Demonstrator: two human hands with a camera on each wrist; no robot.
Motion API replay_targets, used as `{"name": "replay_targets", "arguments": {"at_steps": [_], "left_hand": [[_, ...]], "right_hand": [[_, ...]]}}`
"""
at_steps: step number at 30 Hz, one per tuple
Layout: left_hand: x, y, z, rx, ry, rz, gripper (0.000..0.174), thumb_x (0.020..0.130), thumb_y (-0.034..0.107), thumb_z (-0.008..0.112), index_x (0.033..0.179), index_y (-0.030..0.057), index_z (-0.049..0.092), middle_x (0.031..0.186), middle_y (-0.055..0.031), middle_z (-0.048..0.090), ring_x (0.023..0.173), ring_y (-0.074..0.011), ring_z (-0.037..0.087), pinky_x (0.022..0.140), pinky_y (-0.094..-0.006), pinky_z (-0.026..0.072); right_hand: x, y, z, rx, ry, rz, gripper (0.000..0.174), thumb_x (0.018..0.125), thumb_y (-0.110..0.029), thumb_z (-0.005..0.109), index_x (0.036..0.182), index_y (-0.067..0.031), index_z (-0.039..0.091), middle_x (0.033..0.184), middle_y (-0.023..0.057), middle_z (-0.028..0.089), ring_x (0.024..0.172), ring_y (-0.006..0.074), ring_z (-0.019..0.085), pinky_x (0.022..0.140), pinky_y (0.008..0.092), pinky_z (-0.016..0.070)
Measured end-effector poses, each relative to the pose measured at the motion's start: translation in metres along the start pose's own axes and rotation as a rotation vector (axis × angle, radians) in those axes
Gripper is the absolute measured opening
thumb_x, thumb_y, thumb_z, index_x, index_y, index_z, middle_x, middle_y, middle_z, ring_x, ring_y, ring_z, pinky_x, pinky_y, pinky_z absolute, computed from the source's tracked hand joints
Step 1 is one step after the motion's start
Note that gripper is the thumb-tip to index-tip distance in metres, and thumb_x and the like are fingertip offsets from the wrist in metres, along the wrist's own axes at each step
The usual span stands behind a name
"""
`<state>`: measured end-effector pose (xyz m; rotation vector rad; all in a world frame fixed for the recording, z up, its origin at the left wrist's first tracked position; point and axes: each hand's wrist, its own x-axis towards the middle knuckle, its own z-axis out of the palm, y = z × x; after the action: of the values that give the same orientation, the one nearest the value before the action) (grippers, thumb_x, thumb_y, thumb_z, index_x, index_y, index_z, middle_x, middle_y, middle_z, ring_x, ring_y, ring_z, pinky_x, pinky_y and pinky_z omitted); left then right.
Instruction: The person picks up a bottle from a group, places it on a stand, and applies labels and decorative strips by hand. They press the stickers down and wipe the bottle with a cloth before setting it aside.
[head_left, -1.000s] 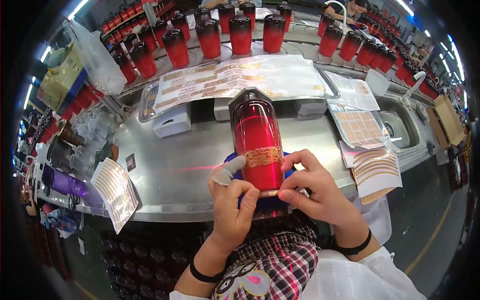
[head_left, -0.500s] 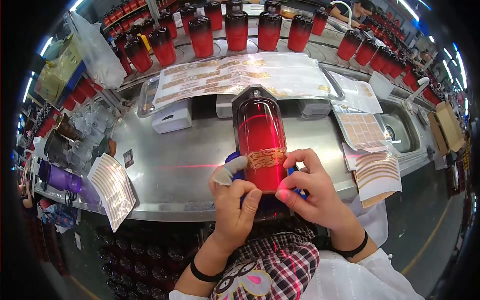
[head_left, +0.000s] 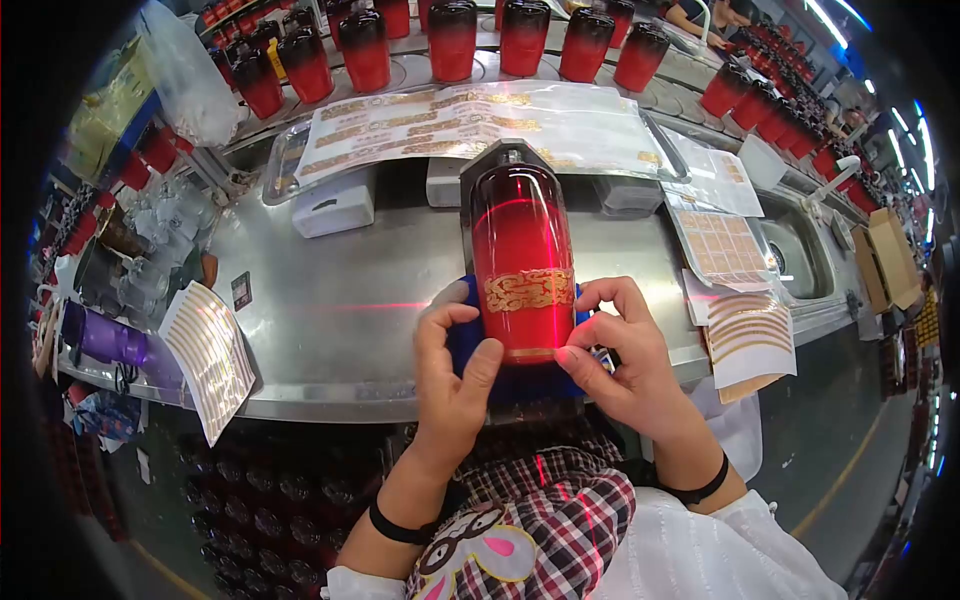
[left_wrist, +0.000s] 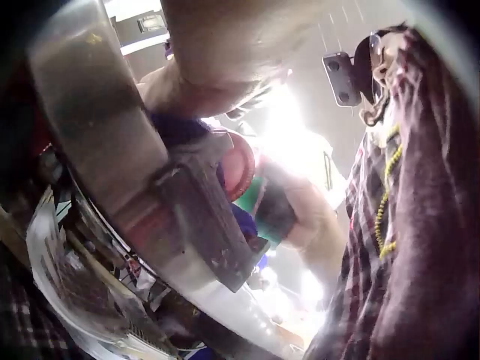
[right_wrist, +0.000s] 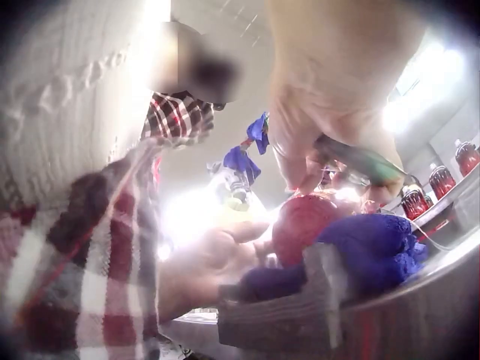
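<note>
A red bottle point(head_left: 525, 235) with a dark top and a gold patterned band point(head_left: 527, 290) lies on a blue-padded holder point(head_left: 462, 340), neck away from me. A thin gold strip point(head_left: 528, 353) runs along its base edge. My right hand point(head_left: 635, 365) has thumb and forefinger pinched at the strip's right end, by the lower right edge of the bottle. To the left of the bottle, my left hand point(head_left: 448, 375) is held with thumb and forefinger spread apart, nothing between them. From the left wrist, the bottle's round red base point(left_wrist: 238, 165) shows above the holder.
Behind the bottle, a tray point(head_left: 278, 165) bears sheets of gold decals point(head_left: 480, 125). More decal sheets lie at left point(head_left: 208, 355) and right point(head_left: 750, 340). Red-and-black bottles point(head_left: 452, 45) line a conveyor at the back. A sink point(head_left: 800, 255) is at right, a purple cup point(head_left: 105, 335) at left.
My left thumb and fingers have moved off the bottle's lower edge and spread apart. My right hand stays at the lower right edge. The bottles on the conveyor have shifted right.
</note>
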<state>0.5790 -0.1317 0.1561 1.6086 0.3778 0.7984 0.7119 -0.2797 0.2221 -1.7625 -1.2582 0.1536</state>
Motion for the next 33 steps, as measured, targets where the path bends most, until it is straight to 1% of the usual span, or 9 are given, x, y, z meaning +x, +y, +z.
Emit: {"name": "replay_targets", "arguments": {"at_steps": [6,9,15,18,21,24,27,30,33], "left_hand": [[-0.002,-0.003,0.006,-0.010,0.003,-0.035,0.045,0.092,0.031,0.067,0.119,0.0015,0.046,0.125,-0.0160,0.048,0.119,-0.0255,0.045,0.105,-0.0365,0.0324],[-0.003,0.000,0.007,0.010,0.005,-0.031,0.043,0.093,0.029,0.065,0.120,0.0015,0.046,0.123,-0.0142,0.048,0.119,-0.0236,0.044,0.104,-0.0354,0.0323],[-0.001,0.000,0.007,-0.307,0.019,-0.096,0.041,0.095,0.024,0.062,0.122,0.0002,0.044,0.122,-0.0117,0.048,0.116,-0.0198,0.044,0.104,-0.0337,0.0327],[-0.003,-0.005,0.008,-0.147,0.003,-0.029,0.044,0.094,0.026,0.063,0.124,-0.0008,0.044,0.122,-0.0122,0.047,0.116,-0.0206,0.044,0.104,-0.0341,0.0322],[-0.003,-0.003,0.007,-0.044,-0.005,-0.041,0.047,0.094,0.028,0.064,0.125,-0.0013,0.043,0.122,-0.0126,0.045,0.117,-0.0214,0.043,0.105,-0.0346,0.0314],[-0.003,-0.002,0.009,-0.053,-0.001,-0.031,0.049,0.094,0.030,0.065,0.125,-0.0015,0.043,0.123,-0.0131,0.044,0.118,-0.0222,0.042,0.105,-0.0354,0.0310],[-0.003,-0.003,0.007,-0.018,-0.016,-0.023,0.046,0.096,0.027,0.061,0.126,-0.0013,0.042,0.124,-0.0126,0.045,0.118,-0.0210,0.043,0.105,-0.0346,0.0313],[-0.002,-0.005,0.005,-0.234,-0.017,-0.084,0.041,0.098,0.025,0.057,0.126,-0.0012,0.042,0.124,-0.0122,0.047,0.117,-0.0196,0.043,0.105,-0.0336,0.0317],[-0.002,-0.007,0.006,-0.222,-0.008,-0.039,0.038,0.100,0.022,0.053,0.127,-0.0012,0.042,0.125,-0.0118,0.048,0.116,-0.0185,0.044,0.104,-0.0328,0.0320]], "right_hand": [[-0.003,0.004,-0.001,-0.025,0.004,0.001,0.014,0.080,-0.011,0.074,0.080,-0.0024,0.063,0.102,0.0148,0.053,0.100,0.0292,0.052,0.086,0.0378,0.0436],[-0.005,0.006,-0.001,-0.017,0.002,0.018,0.014,0.080,-0.011,0.074,0.080,-0.0022,0.063,0.102,0.0146,0.053,0.100,0.0288,0.053,0.086,0.0374,0.0440],[-0.006,0.007,-0.001,0.020,0.005,0.049,0.013,0.081,-0.010,0.074,0.081,-0.0019,0.064,0.101,0.0140,0.054,0.098,0.0276,0.054,0.083,0.0360,0.0451],[-0.006,0.009,-0.001,0.039,0.003,0.053,0.013,0.081,-0.010,0.074,0.082,-0.0017,0.064,0.101,0.0141,0.054,0.098,0.0273,0.055,0.083,0.0356,0.0455],[-0.007,0.012,0.000,0.059,0.017,0.045,0.013,0.081,-0.010,0.074,0.082,-0.0014,0.064,0.102,0.0141,0.054,0.098,0.0273,0.055,0.083,0.0353,0.0456],[-0.007,0.012,-0.002,0.045,0.010,0.062,0.013,0.082,-0.011,0.073,0.082,-0.0011,0.064,0.102,0.0140,0.054,0.098,0.0270,0.055,0.083,0.0350,0.0455],[-0.008,0.015,-0.002,0.035,0.005,0.055,0.013,0.082,-0.011,0.073,0.083,-0.0009,0.064,0.102,0.0139,0.055,0.099,0.0269,0.055,0.083,0.0348,0.0454],[-0.008,0.014,-0.002,0.044,-0.002,0.074,0.012,0.082,-0.010,0.072,0.083,-0.0007,0.065,0.102,0.0138,0.054,0.099,0.0265,0.055,0.083,0.0342,0.0454],[-0.009,0.013,-0.003,0.062,-0.005,0.096,0.012,0.082,-0.010,0.072,0.084,-0.0003,0.064,0.102,0.0134,0.054,0.098,0.0255,0.055,0.083,0.0333,0.0454]]}}
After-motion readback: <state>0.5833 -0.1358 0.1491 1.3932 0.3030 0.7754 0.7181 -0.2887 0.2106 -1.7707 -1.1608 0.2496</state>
